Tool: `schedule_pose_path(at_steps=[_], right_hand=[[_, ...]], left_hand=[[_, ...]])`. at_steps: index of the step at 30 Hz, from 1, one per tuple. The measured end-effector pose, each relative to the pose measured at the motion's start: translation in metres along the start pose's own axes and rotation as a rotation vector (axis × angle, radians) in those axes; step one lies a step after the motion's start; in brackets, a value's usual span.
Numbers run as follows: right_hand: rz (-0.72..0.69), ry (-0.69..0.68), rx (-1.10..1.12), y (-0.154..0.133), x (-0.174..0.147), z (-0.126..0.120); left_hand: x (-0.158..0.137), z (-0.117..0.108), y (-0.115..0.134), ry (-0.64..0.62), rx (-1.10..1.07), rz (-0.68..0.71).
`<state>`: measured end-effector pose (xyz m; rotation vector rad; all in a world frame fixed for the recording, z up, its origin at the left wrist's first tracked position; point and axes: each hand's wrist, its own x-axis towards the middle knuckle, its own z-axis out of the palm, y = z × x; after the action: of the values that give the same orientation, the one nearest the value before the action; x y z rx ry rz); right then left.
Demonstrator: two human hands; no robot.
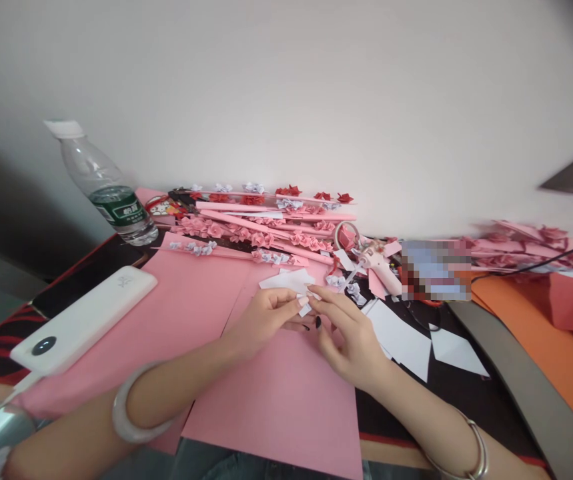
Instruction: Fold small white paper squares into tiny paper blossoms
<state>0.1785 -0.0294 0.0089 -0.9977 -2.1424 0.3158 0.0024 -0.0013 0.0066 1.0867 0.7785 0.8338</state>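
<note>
Between the fingertips of my two hands is a small folded piece of white paper. My left hand pinches it from the left with thumb and fingers. From the right, my right hand has its fingers on the same piece, its thumb lower down. Both hands are over a large pink sheet. Just behind them lies loose white paper. A pink glue gun rests to the right, beside small white paper flowers.
Pink paper stems with red, white and pink flowers lie along the wall. A water bottle and a white power bank stand on the left. White sheets, a blurred phone-like thing and orange paper are on the right.
</note>
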Motion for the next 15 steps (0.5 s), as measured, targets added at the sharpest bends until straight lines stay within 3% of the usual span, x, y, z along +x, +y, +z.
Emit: schedule_pose_path(at_steps=[7,12,15], right_hand=[[0.027,-0.001,0.05,0.0008,0.0015,-0.0028],[0.168,0.054,0.041,0.0015,0.006,-0.0075],[0.175,-0.065,0.006,0.0033,0.0085,-0.0089]], left_hand=[[0.0008,-0.0021,0.0032,-0.056,0.077,0.037],[-0.0013,-0.0001,0.0035,-0.137,0.168,0.032],[-0.0028,0.0031,0.0031,-0.168,0.192,0.038]])
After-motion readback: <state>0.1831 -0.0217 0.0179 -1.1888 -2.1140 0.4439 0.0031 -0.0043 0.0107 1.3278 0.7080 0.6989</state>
